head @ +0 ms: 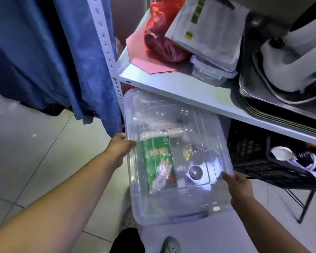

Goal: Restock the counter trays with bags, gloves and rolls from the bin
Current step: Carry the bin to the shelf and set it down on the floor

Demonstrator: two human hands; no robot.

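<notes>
The left hand (119,146) reaches in along a long forearm and grips the left rim of the bin (181,203), thumb over the lid edge. The right hand (239,185) clamps the right rim the same way, its fingers hidden underneath. The bin is a clear, lidded plastic tub on the floor (35,152), its far end tucked under the lowest shelf (171,88). It looks stiff but smooth, so probably slippery. With little inside it should be light, though loose contents may slide if it tips. The two long rims, where the hands are, seem the best hold. The front latch (190,216) is a second option. Through the lid show a green glove pack (158,161) lying flat and a roll (195,172) seen end-on beside it. A black crate (254,161) stands just right of the bin, and a blue cloth (44,52) hangs to its left.
</notes>
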